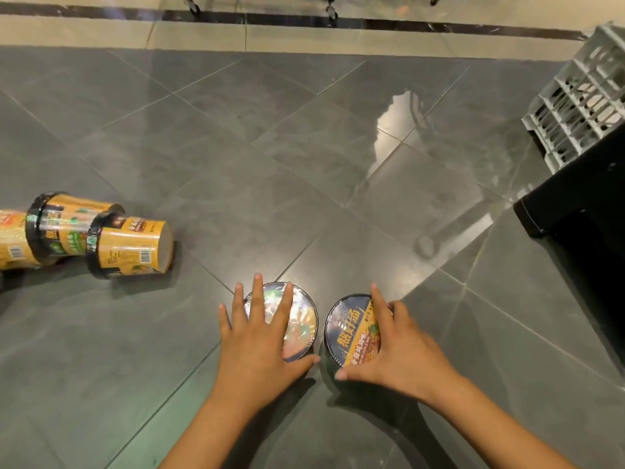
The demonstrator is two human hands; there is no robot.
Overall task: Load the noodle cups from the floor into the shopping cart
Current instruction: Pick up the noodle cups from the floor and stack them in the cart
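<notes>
Nearest us: two bare forearms stretch in from the bottom edge, one hand down on each of two noodle cups at lower centre.
Left hand (260, 336): fingers straight and fanned flat across the lid of the left cup (304, 319), thumb lying along its near rim. It is pressing, not gripping, and we judge it is steadying the cup before the fingers close.
Right hand (399, 346): forefinger stretched over the lid of the right cup (348, 330), thumb hooked on the near rim, the other fingers bent down over the far side. That is a grasp round the top.
The pair: both upright on the grey floor (236, 164), just beside each other with a narrow gap between.
Why two at once: one cup per hand, taken from above by the wide rim. That means fewer trips, by our reckoning.
Left to load: three tipped cups (132, 248) on their sides at the left of the frame, bunched and touching, one cut off by the edge.
Cart: the white lattice basket (581, 96) at upper right, which we take for it, stands well apart from the cups. What the black block (581, 204) in front of it is, we cannot tell.
Top edge: small wheels (331, 10) on pale tiles.
Progress: early, we'd say, with five cups on the floor.
Watch for: the glossy film on those lids could slip under a flat palm.
</notes>
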